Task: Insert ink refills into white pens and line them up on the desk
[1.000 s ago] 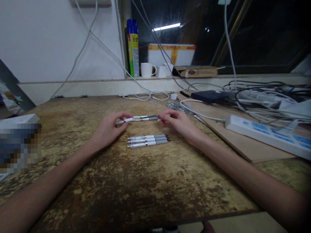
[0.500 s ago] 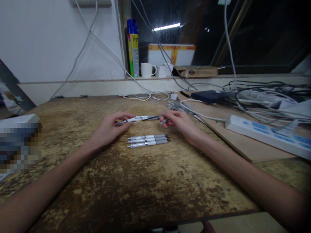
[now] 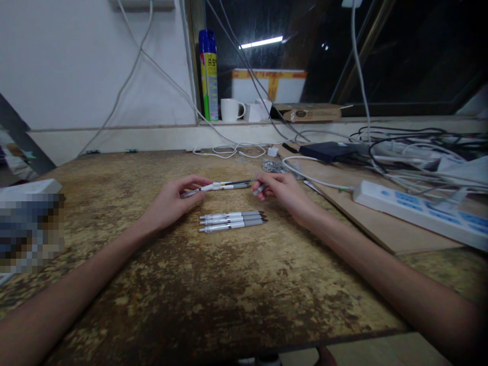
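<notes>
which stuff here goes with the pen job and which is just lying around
Seemingly in use:
white pen body in the left grip
dark refill
small pale piece in the right grip
three pens in a row

Probably just lying around:
spray can
white mug
cardboard box
power strip

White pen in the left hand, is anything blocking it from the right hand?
Nothing visible blocks it. From the white pen in the left hand, a dark refill points toward the right hand; another pen shows just below the refill.
</notes>
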Available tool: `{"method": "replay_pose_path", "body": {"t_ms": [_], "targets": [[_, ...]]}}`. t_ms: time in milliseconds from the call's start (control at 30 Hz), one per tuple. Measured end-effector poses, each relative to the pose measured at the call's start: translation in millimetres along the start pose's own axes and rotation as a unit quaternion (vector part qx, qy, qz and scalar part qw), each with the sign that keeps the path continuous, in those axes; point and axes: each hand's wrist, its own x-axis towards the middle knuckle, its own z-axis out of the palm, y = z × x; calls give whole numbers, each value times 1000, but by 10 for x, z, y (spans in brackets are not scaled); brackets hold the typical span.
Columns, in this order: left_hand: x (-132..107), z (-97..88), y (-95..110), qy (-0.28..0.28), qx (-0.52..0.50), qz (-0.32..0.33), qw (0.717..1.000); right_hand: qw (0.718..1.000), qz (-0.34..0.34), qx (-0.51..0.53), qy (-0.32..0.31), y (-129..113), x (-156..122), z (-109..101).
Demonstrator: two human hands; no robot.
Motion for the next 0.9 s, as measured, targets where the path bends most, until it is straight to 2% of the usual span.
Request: {"method": "replay_pose_path", "body": {"t_ms": [500,733,900], "targets": [[-5,4,22,-16,-27,13,999,999,-11,-35,11,12,21,-15],[-43,21,151,-28,-7,26,999,985,-123,-99,-65,53,-11,68],[-67,52,223,-23,-5,32,999,977,-139,-141,-75,26,-68,120]]}}
